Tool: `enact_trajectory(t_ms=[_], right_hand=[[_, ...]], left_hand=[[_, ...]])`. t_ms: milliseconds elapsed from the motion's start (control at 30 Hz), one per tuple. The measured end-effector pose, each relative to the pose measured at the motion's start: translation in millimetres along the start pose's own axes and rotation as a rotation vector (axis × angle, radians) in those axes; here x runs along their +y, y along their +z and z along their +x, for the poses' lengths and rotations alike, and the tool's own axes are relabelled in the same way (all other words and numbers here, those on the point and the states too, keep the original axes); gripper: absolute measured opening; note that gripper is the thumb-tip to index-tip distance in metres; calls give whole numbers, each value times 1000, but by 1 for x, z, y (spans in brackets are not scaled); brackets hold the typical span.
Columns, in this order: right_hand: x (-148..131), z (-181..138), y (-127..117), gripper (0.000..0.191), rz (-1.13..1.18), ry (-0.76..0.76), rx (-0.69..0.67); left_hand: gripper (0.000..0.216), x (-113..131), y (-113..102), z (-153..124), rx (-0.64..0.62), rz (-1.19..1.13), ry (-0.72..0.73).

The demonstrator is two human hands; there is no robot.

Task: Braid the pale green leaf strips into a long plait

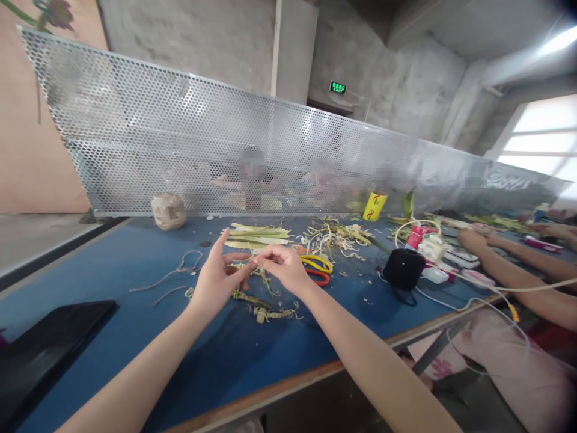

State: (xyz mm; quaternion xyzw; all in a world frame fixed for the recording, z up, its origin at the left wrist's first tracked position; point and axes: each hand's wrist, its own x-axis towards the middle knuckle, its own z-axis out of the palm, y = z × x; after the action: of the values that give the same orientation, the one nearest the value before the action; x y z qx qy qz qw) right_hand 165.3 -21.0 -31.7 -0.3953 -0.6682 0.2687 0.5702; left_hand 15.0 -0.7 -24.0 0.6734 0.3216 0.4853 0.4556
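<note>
Both of my hands are raised over the blue table point(135, 337), meeting at its middle. My left hand point(219, 279) has its forefinger stretched up while thumb and other fingers pinch a thin pale green leaf strip point(250, 260). My right hand point(282, 267) is closed in a pinch on the same strip from the other side. Below the hands lie twisted leaf scraps point(264, 307). Just behind them sits a bundle of pale leaf strips point(259, 236), and to the right lie yellow scissors point(317, 262) and red scissors point(318, 275).
A ball of twine point(168, 210) stands at the perforated metal screen point(180, 138); loose string point(180, 267) trails left. A black tablet point(40, 349) lies front left. A black round object point(403, 269), a yellow cup point(375, 206), and cables are right, beside another person's arms point(518, 270).
</note>
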Motion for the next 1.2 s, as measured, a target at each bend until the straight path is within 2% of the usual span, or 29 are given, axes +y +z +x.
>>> enact_trajectory(t_ms=[133,333,567,700,833,1100,1200], right_hand=[[0,0,0,18,166,95,-19],[0,3,1,24,310,228,-81],[3,3,-2,24,419,290,-141],[4,4,-5,20,418,236,-114],[4,5,-5,14,378,160,-50],[3,6,-6,12,376,213,-57],[4,6,-8,15,374,189,-69]], left_hand=[[99,3,1,-1,26,-51,27],[101,5,3,-5,2,-50,75],[94,7,6,-8,-14,-26,102],[84,1,7,-6,-82,-10,121],[82,-4,6,-2,-37,21,130],[88,-3,8,-1,-52,29,116],[87,-2,8,0,-76,27,128]])
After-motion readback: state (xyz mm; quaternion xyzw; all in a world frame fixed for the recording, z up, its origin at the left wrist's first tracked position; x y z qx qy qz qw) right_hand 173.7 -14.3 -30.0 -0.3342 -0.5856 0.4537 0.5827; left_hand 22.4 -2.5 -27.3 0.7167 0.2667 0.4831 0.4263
